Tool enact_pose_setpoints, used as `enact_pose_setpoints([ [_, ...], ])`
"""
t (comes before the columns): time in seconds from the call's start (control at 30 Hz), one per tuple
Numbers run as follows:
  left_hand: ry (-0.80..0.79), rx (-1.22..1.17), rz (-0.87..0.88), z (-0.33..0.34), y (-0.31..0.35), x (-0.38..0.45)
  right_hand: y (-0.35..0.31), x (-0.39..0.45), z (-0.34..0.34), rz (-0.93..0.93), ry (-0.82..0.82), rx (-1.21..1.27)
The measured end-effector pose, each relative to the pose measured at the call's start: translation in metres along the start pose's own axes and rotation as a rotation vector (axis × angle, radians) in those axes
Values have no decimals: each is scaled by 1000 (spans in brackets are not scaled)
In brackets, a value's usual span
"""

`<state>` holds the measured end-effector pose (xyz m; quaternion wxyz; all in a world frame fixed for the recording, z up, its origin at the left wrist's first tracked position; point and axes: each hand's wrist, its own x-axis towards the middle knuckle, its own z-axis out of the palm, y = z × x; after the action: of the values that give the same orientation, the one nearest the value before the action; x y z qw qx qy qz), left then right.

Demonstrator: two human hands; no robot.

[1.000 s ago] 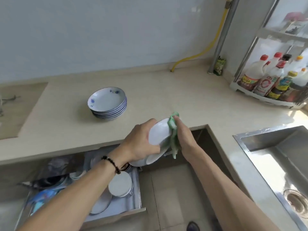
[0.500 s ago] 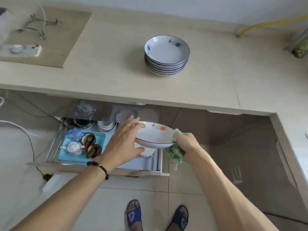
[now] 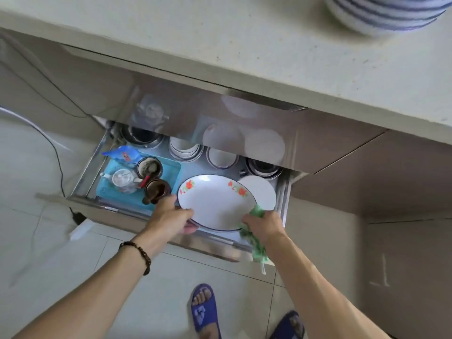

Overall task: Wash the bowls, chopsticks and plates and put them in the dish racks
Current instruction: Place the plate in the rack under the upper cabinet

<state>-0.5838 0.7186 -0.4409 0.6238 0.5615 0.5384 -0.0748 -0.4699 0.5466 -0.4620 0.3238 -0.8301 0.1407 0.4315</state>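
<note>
Over the open drawer rack [image 3: 282, 192], the floral plate [image 3: 215, 201] is held level by both hands. Left hand [image 3: 171, 220] pinches the left rim, thumb on top and fingers curled under. Right hand [image 3: 263, 225] grips the near-right rim with the green cloth [image 3: 256, 241] bunched in the same grasp. The plate hovers above a plain white plate [image 3: 263, 192] already lying in the rack; I can't tell if they touch.

Step in hand, as I judge it: set the plate down in the rack.
- Keep it level and centre it over the white plate before lowering.
- Watch the brown cups [image 3: 156, 188] on the blue tray [image 3: 107, 189] just beside the left hand.
- Slide the underside fingers out last and keep the cloth from getting trapped beneath.
- Stacked bowls [image 3: 184, 149] sit further back, well clear.

Versus half a second ago: the view has tilted down and closer, so the bowl stack on the table [image 3: 244, 45] is now cut off at the top edge. The plate has dropped lower, over the drawer's right side. Grip points look unchanged.
</note>
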Motion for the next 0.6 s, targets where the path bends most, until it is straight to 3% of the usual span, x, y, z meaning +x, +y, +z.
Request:
enact_pose_setpoints([
  [0.33, 102, 208, -96, -2, -71, 150, 17, 134, 87, 99, -128, -260],
  [0.6, 83, 328, -116, 5, -100, 213, 51, 197, 142, 138, -131, -286],
])
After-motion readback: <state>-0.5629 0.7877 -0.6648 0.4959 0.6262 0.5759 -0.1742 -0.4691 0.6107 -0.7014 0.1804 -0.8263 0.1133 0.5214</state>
